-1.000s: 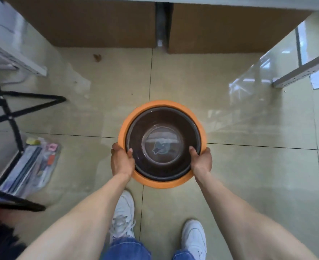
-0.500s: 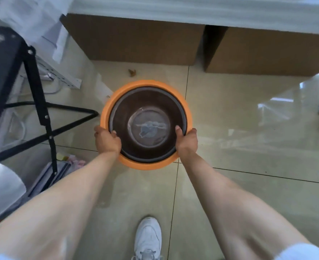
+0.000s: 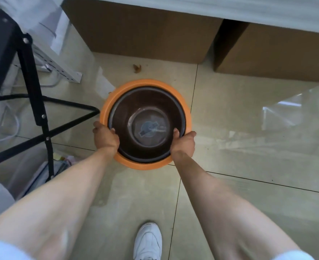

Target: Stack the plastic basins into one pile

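Observation:
A dark brown translucent basin [image 3: 147,104] sits nested inside a larger orange basin [image 3: 145,84], and a label shows through its bottom. I hold the pile in front of me over the tiled floor. My left hand [image 3: 106,136] grips the near-left rims, thumb over the brown basin's edge. On the near-right rims my right hand [image 3: 184,142] grips the same way. Whether the pile touches the floor cannot be told.
Two brown cardboard boxes [image 3: 145,32] [image 3: 278,55] stand against the far side. A black metal frame [image 3: 36,102] stands at the left, a bar tip close to the orange rim. Packets [image 3: 61,162] lie under it. My white shoe [image 3: 148,241] is below.
The view swung left and forward over the second. The basins, still gripped by both hands, now sit nearer the boxes and the black frame.

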`<move>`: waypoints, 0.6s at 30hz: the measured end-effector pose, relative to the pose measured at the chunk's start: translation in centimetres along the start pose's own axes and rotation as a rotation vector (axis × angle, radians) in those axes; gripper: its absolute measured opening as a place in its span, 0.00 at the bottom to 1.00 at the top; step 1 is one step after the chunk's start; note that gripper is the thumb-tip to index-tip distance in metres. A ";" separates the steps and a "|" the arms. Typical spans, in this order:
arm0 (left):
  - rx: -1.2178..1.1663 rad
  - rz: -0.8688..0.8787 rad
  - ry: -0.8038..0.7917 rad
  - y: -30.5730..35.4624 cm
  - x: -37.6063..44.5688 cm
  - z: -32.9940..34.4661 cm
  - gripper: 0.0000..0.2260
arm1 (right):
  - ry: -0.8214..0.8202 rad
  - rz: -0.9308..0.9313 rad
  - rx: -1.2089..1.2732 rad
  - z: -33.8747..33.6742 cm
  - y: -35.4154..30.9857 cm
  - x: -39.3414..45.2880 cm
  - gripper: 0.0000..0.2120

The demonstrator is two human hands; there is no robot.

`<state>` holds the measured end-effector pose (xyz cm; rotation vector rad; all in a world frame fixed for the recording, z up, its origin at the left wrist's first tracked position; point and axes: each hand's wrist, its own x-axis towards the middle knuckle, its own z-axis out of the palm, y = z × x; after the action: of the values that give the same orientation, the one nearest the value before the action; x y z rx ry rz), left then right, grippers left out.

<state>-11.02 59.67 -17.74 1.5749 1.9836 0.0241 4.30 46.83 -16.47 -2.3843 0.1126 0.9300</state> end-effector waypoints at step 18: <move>0.598 0.848 -0.323 5.2 -10.5 -0.5 0.21 | 0.066 -0.562 -0.581 -5.1 -1.8 -3.0 0.21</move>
<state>-5.41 51.97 -10.85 2.5057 0.9981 -0.4892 5.56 45.22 -10.67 -2.7217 -0.8677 0.6636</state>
